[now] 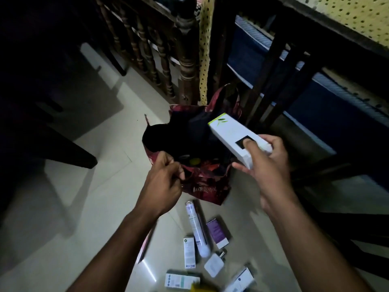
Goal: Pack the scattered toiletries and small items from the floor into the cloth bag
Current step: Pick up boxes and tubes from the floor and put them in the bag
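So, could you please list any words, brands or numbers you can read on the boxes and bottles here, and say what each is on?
None can be read.
White box in the right hand: green leaf mark and black patch, no legible words.
White tube: print blurred.
Purple box: text too small.
Narrow white box: blue lettering at the bottom, blurred.
Lower boxes: illegible.

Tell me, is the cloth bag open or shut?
Open: the left hand holds the bag's rim apart, showing its dark inside.
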Demonstrator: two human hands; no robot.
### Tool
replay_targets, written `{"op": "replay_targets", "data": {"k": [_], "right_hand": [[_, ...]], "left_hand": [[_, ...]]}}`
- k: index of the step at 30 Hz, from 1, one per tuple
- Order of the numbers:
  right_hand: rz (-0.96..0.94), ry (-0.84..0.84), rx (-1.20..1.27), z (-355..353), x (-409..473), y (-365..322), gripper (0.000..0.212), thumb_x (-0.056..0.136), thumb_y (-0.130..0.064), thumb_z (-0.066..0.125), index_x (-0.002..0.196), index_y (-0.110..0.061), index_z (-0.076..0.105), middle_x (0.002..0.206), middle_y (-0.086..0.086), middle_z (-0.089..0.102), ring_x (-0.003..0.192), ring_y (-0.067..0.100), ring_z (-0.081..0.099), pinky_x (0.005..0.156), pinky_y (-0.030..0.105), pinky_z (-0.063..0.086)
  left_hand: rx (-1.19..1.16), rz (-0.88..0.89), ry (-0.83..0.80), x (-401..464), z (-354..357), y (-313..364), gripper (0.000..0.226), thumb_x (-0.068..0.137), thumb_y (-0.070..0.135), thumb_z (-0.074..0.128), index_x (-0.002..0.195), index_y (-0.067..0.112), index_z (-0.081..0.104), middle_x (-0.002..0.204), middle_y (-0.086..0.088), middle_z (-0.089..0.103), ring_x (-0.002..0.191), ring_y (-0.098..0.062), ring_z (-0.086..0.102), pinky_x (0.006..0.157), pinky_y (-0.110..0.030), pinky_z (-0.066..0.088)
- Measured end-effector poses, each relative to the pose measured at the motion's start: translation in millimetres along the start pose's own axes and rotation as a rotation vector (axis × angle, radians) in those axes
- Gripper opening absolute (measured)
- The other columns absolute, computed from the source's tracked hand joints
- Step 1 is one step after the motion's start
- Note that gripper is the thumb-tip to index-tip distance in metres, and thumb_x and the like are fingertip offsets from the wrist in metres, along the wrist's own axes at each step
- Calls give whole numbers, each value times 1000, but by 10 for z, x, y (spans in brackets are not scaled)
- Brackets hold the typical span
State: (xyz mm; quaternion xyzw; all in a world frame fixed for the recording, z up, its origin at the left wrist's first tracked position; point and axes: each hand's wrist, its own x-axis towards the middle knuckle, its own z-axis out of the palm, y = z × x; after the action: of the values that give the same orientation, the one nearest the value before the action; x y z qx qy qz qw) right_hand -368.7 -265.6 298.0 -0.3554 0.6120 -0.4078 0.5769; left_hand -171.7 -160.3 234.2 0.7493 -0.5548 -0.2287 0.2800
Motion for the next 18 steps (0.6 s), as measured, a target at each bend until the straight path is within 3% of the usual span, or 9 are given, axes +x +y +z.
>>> {"op": "replay_targets", "data": {"k": [3,6,10,14,18], "right_hand": [[67,-27,-64,154,104,142,25,92,-19,70,113,-14,58,100,-3,61,87,13,67,68,35,64],[67,-41,-165,288,199,347,22,86,-33,73,101,-27,58,104,0,66,94,18,70,76,41,64],[3,-17,-285,282,306,412,41,67,-55,65,103,-36,59,105,-2,67,96,15,68,87,45,60],[-68,-4,-319,95,200,428,20,72,-50,66,90,-40,65,95,-9,69,92,12,70,87,45,60],[-44,-22,-369,-208,-57,677,7,84,-36,69,90,-35,69,87,-11,70,82,10,71,82,48,61]], "left_hand": [[-43,49,-22,-28,13,18,26,75,-4,45,74,19,58,97,9,39,90,-12,52,76,-37,51],[-61,61,-32,-42,43,17,24,74,1,42,74,19,57,98,9,40,90,-17,54,76,-41,51],[-99,24,-10,-44,76,38,28,77,-3,47,78,22,59,101,8,40,91,-17,55,74,-37,51],[-67,15,3,13,22,68,51,78,-11,54,111,26,64,120,8,39,96,-7,52,75,-34,54],[-9,12,95,110,-60,104,80,83,-10,58,150,30,42,151,-2,28,94,12,43,66,-21,55]]}}
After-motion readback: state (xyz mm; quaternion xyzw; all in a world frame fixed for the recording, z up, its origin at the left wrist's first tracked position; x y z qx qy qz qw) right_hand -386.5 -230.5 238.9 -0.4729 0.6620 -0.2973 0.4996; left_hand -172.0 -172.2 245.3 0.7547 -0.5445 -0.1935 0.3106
